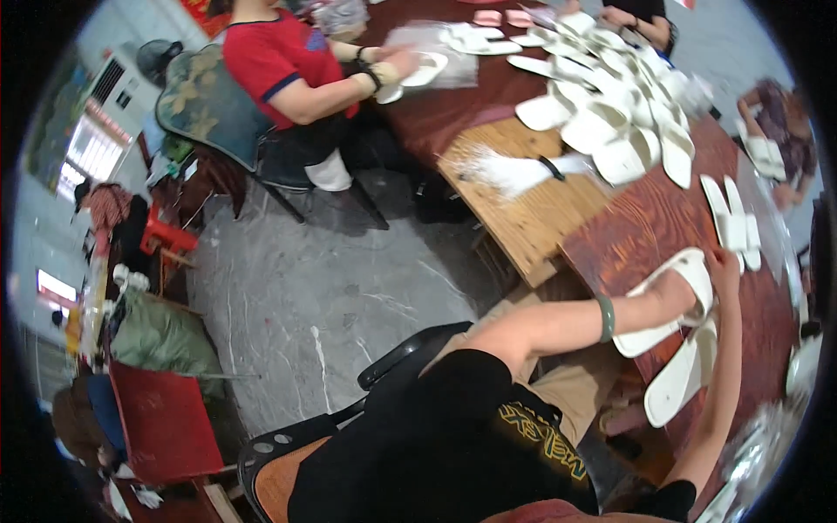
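My left hand [683,296], below a green bangle on the wrist, is at the strap of a white slipper [641,336], its fingers partly hidden by the strap. Beside that strap, my right hand [722,268] has its fingers drawn together; what is in them, if anything, is too small to tell. Another white slipper [676,383] lies nearer me on the reddish-brown table [623,248], partly under the first one. Just beyond my right hand rests a pair of white slippers [732,225].
A large heap of white slippers [610,113] covers the far table. A bundle of white plastic strands [514,170], bound with a dark tie, lies on the plywood top [506,222]. A co-worker in a red shirt [283,61] handles slippers at the far left; other people sit around the table.
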Demonstrator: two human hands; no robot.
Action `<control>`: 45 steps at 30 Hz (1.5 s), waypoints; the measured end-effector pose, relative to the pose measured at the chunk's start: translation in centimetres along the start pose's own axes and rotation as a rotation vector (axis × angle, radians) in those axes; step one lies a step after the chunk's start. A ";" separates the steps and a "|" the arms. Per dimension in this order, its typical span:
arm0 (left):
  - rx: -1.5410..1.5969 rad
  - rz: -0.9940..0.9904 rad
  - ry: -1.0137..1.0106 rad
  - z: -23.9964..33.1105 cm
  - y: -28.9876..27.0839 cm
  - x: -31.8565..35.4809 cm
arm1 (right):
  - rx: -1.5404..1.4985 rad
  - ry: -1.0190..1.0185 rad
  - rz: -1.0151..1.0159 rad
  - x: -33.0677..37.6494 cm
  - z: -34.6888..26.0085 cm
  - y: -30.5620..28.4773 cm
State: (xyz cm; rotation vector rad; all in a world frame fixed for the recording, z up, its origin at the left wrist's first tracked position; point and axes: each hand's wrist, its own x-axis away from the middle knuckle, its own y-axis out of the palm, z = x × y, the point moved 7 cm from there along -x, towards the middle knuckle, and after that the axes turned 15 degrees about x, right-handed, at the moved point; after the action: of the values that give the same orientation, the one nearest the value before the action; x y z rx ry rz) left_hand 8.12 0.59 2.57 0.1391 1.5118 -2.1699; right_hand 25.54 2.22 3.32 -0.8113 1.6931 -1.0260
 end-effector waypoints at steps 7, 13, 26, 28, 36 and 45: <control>-0.019 -0.023 0.097 1.8 -2.9 2.7 | -0.333 0.169 0.188 -1.2 5.4 -2.0; 0.361 0.340 0.011 1.7 -5.7 2.4 | -0.589 -0.070 0.142 3.8 -6.2 -7.7; 1.943 0.016 -0.460 -2.7 -1.3 -1.4 | 0.219 -0.577 0.349 11.1 -16.3 -9.6; 2.157 -0.125 -0.355 -1.2 -2.3 -0.7 | 0.285 -0.623 0.420 11.0 -16.6 -9.5; 2.316 -0.226 -0.674 -0.1 -2.4 -0.1 | 0.274 -0.765 0.424 11.8 -18.0 -9.1; 0.938 0.052 -0.101 -5.2 -6.3 -1.5 | -0.188 -0.173 0.302 15.3 -15.2 -11.0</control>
State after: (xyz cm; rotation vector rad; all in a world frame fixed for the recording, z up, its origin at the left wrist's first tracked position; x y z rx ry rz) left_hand 5.64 7.47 6.51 0.3581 0.3306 -2.6089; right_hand 6.97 -11.71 10.16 -0.7137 1.7156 -0.5815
